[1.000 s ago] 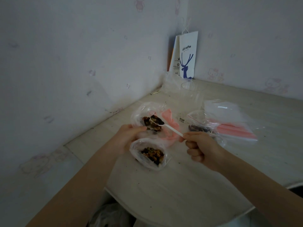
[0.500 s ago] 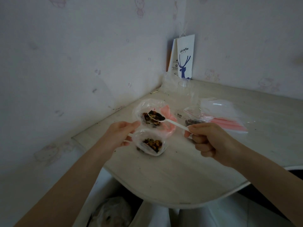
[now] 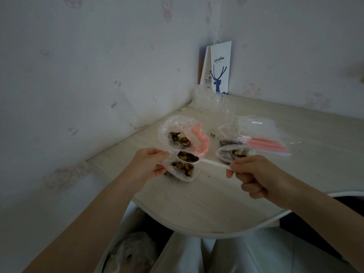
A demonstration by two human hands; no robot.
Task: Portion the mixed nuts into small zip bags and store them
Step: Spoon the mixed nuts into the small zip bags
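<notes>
My left hand (image 3: 146,164) pinches the open mouth of a small zip bag (image 3: 182,170) partly filled with mixed nuts, just above the table. My right hand (image 3: 254,176) grips the handle of a white plastic spoon (image 3: 197,159). Its bowl is heaped with nuts and hovers over the small bag's mouth. Behind it lies the big clear bag of mixed nuts (image 3: 181,134) with a pink zip strip, open. To the right lie two more small bags with nuts, one in front (image 3: 232,154) and one behind (image 3: 229,141).
A stack of unused zip bags (image 3: 264,134) with pink strips lies at the right on the pale table (image 3: 206,203). A clear plastic cup (image 3: 217,107) and a white coffee paper bag (image 3: 219,69) stand in the wall corner. A bin with a white liner (image 3: 134,253) sits under the table edge.
The spoon, loaded with nuts, has come out of the big bag toward me and now hangs over the small bag. My left hand keeps the small bag's mouth open.
</notes>
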